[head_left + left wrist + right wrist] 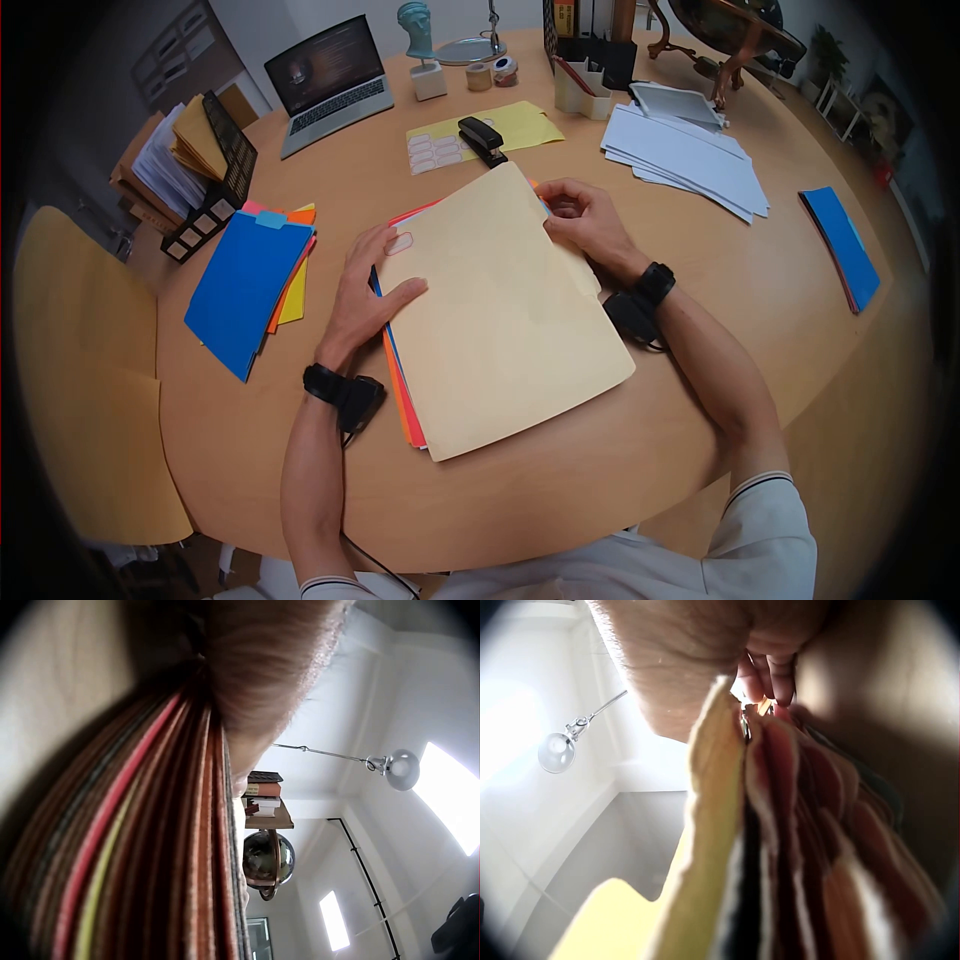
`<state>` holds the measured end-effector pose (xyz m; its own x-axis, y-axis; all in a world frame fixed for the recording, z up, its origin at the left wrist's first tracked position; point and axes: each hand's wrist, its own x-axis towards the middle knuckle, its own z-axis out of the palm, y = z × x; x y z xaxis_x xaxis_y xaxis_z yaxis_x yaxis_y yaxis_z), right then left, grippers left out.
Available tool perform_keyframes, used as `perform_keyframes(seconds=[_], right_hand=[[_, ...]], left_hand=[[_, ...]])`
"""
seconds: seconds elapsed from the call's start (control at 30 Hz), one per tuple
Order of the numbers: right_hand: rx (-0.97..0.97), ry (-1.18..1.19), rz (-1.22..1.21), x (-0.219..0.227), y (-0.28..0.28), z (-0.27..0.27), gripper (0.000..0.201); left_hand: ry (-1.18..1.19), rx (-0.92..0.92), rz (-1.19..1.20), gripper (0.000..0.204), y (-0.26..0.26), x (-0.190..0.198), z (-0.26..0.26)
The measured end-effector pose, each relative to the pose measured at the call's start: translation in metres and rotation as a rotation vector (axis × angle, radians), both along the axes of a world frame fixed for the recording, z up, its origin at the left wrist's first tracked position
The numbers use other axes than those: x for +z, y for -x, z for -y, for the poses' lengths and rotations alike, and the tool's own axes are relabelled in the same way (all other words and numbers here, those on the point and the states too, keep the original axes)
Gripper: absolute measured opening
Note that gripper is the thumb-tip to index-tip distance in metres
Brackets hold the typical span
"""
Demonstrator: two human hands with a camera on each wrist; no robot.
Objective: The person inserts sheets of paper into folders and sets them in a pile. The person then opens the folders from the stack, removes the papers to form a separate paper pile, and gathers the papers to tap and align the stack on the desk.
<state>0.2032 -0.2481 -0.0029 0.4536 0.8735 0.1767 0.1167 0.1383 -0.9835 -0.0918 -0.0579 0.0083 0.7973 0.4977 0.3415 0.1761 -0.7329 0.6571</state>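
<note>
A stack of folders lies in front of me with a cream manila folder on top. Red, orange and blue edges stick out along its left side. My left hand holds the stack's left side, its thumb on the cover near a small red-bordered label. At the upper right edge my right hand pinches folders with curled fingers. The left wrist view shows many layered folder edges below the hand. In the right wrist view, fingertips reach down beside the folder edges.
Beyond the stack are a black stapler and a yellow sheet of labels. Blue-topped folders and a file holder stand left; papers and a blue folder lie right. A laptop is behind.
</note>
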Motion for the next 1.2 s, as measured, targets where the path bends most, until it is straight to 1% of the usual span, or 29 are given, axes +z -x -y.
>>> perform_keyframes(seconds=[0.13, 0.2, 0.23, 0.3, 0.33, 0.4, 0.43, 0.53, 0.6, 0.63, 0.7, 0.83, 0.9, 0.93, 1.0, 1.03, 1.1, 1.2], right_hand=[[0.0, 0.001, -0.023, -0.001, -0.001, 0.0, 0.044], [-0.027, -0.008, 0.116, -0.005, -0.004, -0.003, 0.046], [-0.027, -0.008, 0.116, -0.007, -0.006, -0.002, 0.046], [-0.056, 0.001, 0.204, -0.003, -0.003, 0.0, 0.047], [-0.05, 0.0, 0.204, -0.001, -0.001, 0.001, 0.047], [-0.091, -0.047, 0.333, 0.008, 0.002, 0.003, 0.048], [-0.087, -0.048, 0.335, 0.013, 0.005, 0.005, 0.048], [-0.107, -0.086, 0.291, 0.021, 0.013, 0.007, 0.045], [-0.074, -0.151, 0.394, 0.022, 0.011, 0.006, 0.039], [-0.074, -0.152, 0.395, 0.023, 0.01, 0.004, 0.039], [-0.069, -0.249, 0.588, 0.025, 0.01, 0.003, 0.036], [-0.022, -0.27, 0.639, 0.04, 0.021, 0.007, 0.032], [0.216, -0.006, 0.371, 0.048, 0.026, 0.012, 0.03], [0.218, -0.007, 0.37, 0.053, 0.03, 0.015, 0.03], [0.486, 0.103, 0.174, 0.064, 0.039, 0.02, 0.036], [0.487, 0.103, 0.173, 0.064, 0.041, 0.019, 0.036], [0.586, 0.108, 0.402, 0.065, 0.043, 0.018, 0.045], [0.632, 0.085, 0.389, 0.063, 0.047, 0.02, 0.049]], left_hand=[[-0.014, -0.004, 0.004, 0.074, 0.0, 0.0, 0.001], [-0.022, 0.002, 0.009, 0.074, 0.0, 0.0, 0.001], [-0.022, 0.002, 0.009, 0.074, 0.0, -0.001, 0.0], [-0.062, 0.001, 0.023, 0.074, 0.001, -0.004, -0.003], [-0.063, 0.007, 0.023, 0.074, 0.002, -0.004, -0.003], [-0.008, 0.025, 0.054, 0.074, 0.001, -0.004, -0.002], [-0.009, 0.029, 0.056, 0.074, 0.001, -0.004, -0.002], [0.002, 0.027, 0.077, 0.074, 0.001, -0.006, -0.002], [0.054, 0.04, 0.104, 0.08, 0.0, -0.008, -0.003], [0.052, 0.041, 0.105, 0.08, 0.001, -0.008, -0.003], [0.036, 0.045, 0.095, 0.075, 0.001, -0.007, -0.003], [0.032, 0.053, 0.092, 0.073, 0.001, -0.004, -0.002], [0.046, 0.039, 0.106, 0.07, 0.001, -0.006, -0.003], [0.045, 0.041, 0.105, 0.07, 0.002, -0.006, -0.004], [0.021, 0.042, 0.101, 0.066, 0.002, -0.001, 0.0], [0.021, 0.044, 0.101, 0.066, 0.002, -0.001, 0.001], [0.018, 0.051, 0.096, 0.063, 0.002, 0.0, 0.0], [-0.006, 0.057, 0.123, 0.063, 0.001, 0.0, 0.0]])
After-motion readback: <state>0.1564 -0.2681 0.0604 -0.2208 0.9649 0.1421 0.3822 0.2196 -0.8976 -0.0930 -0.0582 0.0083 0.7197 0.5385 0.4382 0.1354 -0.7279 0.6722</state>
